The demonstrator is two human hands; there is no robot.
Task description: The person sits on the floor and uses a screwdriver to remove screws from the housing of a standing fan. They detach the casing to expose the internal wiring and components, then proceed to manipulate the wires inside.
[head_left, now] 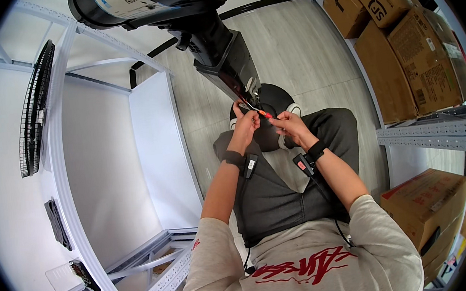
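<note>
A black fan-like appliance stands before me, with a round motor head (135,10), a boxy housing (231,62) and a round base (281,96). Wires and small parts (251,85) show at the housing's lower end. Just below them, my left hand (246,124) is closed in a pinch beside the housing, its fingertips at a pale, thin strand or shaft. My right hand (293,128) pinches the near end of a small red-and-orange piece (264,114) that runs between both hands. Whether this is a wire joint or a slim tool is too small to tell.
At left, a white metal shelf (157,135) carries a black fan grille (35,113), a dark folded cloth (57,224) and a small circuit part (83,275). Cardboard boxes (384,71) fill the right rack; another box (426,200) is lower right. Cabled black wrist units (250,166) sit on my wrists.
</note>
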